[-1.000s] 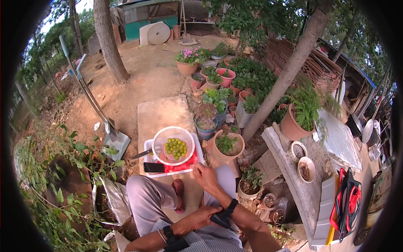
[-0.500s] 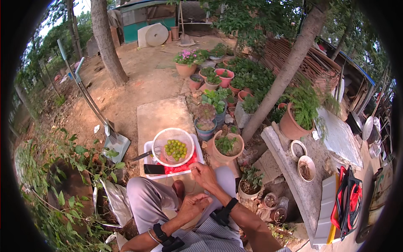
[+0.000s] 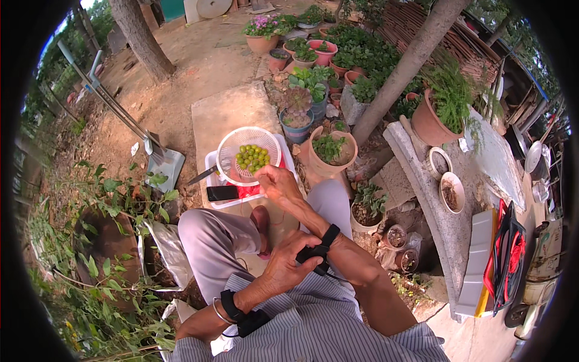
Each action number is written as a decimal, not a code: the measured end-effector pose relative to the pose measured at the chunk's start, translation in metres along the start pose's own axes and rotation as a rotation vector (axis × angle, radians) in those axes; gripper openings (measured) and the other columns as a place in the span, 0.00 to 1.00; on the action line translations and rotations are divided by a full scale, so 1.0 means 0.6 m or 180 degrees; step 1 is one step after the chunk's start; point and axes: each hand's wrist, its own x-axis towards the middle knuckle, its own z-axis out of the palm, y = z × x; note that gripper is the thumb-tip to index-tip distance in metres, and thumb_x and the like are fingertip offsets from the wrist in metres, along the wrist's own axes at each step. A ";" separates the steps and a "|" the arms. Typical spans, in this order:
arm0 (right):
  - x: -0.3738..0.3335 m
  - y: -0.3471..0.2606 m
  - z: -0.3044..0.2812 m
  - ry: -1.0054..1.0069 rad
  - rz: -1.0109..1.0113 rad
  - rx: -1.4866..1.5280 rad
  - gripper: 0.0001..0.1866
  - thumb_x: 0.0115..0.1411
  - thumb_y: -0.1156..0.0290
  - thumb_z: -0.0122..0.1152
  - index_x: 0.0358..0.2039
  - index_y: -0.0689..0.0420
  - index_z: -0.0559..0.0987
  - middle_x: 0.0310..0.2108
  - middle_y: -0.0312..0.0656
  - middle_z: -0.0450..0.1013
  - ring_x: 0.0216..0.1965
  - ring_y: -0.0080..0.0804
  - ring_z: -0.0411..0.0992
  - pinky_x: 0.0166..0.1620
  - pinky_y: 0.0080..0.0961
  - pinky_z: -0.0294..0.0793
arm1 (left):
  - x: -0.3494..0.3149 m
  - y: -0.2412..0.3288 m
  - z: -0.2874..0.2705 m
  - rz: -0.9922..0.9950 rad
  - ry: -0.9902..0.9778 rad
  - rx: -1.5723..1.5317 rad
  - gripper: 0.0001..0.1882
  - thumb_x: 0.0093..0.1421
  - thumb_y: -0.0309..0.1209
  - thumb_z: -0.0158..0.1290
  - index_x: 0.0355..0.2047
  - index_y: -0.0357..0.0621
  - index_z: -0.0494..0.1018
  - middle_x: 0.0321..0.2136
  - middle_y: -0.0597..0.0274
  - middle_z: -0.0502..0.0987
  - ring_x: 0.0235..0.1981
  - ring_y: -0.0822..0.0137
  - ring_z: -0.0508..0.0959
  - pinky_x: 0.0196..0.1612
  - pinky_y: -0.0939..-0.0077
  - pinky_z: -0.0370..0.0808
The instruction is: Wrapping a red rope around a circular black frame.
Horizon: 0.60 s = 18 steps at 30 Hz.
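Observation:
My left hand (image 3: 284, 264) is closed around a small black device (image 3: 309, 258) strapped at my right wrist, fingers on one side and thumb on the other. My right hand (image 3: 277, 186) has its fingers curled together just before a white plastic colander (image 3: 227, 142); whatever they may hold is hidden. Round green-yellow fruits (image 3: 252, 158) lie inside the colander. It stands in a white tray (image 3: 290, 161), over red plastic (image 3: 248, 191). On the tray's left side are a black phone (image 3: 222, 193) and a dark-bladed knife (image 3: 202, 176).
Potted plants (image 3: 330, 151) crowd the ground ahead to the right, beside a leaning tree trunk (image 3: 403, 72). A shovel (image 3: 166, 166) stands left of the tray. Leafy plants (image 3: 108, 271) grow close on my left. A stone slab (image 3: 422, 235) lies to my right.
My left hand has moved right and taken hold of the black device at my right wrist. The view has tilted downward, so the scene sits higher.

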 end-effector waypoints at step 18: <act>0.013 0.016 -0.018 -0.0021 0.0918 0.1422 0.08 0.61 0.74 0.52 0.36 0.62 0.78 0.21 0.35 0.72 0.20 0.19 0.69 0.24 0.16 0.71 | 0.003 0.024 0.003 0.1150 0.0263 0.1826 0.18 0.45 0.19 0.58 0.39 0.28 0.72 0.32 0.52 0.71 0.31 0.54 0.72 0.34 0.63 0.69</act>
